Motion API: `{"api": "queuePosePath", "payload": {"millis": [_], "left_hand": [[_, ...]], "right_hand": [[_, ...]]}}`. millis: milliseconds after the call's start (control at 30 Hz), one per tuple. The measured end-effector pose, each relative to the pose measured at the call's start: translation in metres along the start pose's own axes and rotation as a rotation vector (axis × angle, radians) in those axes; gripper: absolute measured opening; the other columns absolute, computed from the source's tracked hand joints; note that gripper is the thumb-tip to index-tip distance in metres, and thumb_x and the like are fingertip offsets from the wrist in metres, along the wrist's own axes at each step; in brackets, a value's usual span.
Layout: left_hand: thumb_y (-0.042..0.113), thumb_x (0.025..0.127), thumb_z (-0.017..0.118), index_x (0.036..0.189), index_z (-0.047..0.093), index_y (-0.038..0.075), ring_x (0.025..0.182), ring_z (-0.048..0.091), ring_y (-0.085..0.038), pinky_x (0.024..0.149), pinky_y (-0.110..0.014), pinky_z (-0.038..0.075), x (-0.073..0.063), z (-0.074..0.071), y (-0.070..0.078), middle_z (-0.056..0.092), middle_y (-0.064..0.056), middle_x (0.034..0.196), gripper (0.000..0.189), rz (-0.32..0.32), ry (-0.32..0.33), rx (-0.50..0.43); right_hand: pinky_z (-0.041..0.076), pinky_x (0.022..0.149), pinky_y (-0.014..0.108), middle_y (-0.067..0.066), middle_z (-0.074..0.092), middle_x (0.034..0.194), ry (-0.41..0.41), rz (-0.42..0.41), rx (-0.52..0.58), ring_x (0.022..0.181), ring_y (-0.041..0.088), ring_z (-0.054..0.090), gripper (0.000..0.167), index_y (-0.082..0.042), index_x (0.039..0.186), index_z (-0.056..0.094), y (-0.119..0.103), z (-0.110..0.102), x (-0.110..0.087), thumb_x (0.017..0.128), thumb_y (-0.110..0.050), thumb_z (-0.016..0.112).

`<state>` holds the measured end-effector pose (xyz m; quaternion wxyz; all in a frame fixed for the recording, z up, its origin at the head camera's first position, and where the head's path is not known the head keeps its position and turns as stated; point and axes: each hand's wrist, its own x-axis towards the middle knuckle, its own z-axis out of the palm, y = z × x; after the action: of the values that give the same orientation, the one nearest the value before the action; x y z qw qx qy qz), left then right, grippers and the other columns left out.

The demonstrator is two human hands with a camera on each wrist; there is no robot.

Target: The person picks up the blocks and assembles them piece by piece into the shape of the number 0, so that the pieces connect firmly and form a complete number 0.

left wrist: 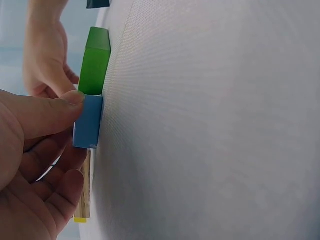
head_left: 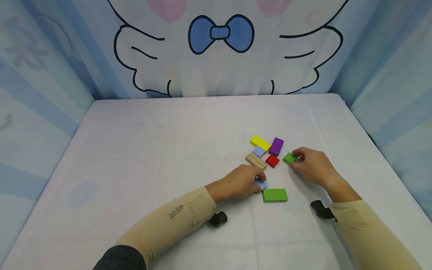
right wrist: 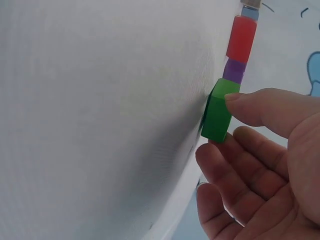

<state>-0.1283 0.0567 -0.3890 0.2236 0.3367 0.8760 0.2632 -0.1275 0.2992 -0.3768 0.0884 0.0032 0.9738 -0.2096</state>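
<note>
Between thumb and fingers, my left hand [head_left: 240, 182] pinches a small blue block [left wrist: 88, 122]. That block lies low at the cloth, end to end with a longer green block [head_left: 275, 195] in the left wrist view. My right hand [head_left: 314, 165] holds a small green block [right wrist: 218, 114], thumb on one side and fingertips on the other. Left of it is a red block [head_left: 272, 160]. A bare wood block [head_left: 255, 160] lies just beyond my left hand. Farther back, a second blue block [head_left: 258, 151] sits between the wood and a yellow block [head_left: 260, 143], with a purple block [head_left: 276, 146] at their right.
A white cloth covers the table [head_left: 152, 150]. Patterned curtains [head_left: 219, 71] stand behind it and along both sides. Black wrist devices [head_left: 218, 219] hang under both tan sleeves [head_left: 175, 213].
</note>
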Motion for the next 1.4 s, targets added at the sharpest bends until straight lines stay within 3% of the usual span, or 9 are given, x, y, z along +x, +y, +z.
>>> {"api": "queuePosePath", "payload": {"millis": [933,1200,1400], "left_hand": [[0.015,0.091,0.076,0.116,0.069,0.013,0.1,0.058,-0.006,0.091,-0.017,0.046,0.001,0.0,0.001,0.068,0.006,0.112,0.026,0.003,0.008,0.017],[0.015,0.091,0.076,0.117,0.069,0.013,0.101,0.058,-0.007,0.092,-0.017,0.045,0.001,0.0,0.0,0.067,0.006,0.112,0.027,-0.001,-0.001,0.016],[0.015,0.092,0.076,0.118,0.069,0.013,0.1,0.058,-0.007,0.092,-0.017,0.045,0.0,-0.001,0.001,0.067,0.005,0.112,0.027,0.004,0.002,0.017]], "right_hand": [[0.05,0.085,0.053,0.019,0.067,0.109,-0.008,-0.083,0.004,0.103,0.038,0.058,0.039,0.003,0.125,0.062,-0.001,0.001,-0.022,0.092,-0.016,0.067],[0.052,0.087,0.054,0.018,0.065,0.11,-0.056,-0.08,-0.02,0.105,0.038,0.057,0.04,0.001,0.126,0.063,-0.008,0.003,-0.03,0.09,-0.016,0.069],[0.051,0.088,0.054,0.015,0.066,0.106,-0.073,-0.123,-0.037,0.101,0.036,0.059,0.04,0.003,0.123,0.064,-0.007,0.006,-0.034,0.088,-0.015,0.073]]}}
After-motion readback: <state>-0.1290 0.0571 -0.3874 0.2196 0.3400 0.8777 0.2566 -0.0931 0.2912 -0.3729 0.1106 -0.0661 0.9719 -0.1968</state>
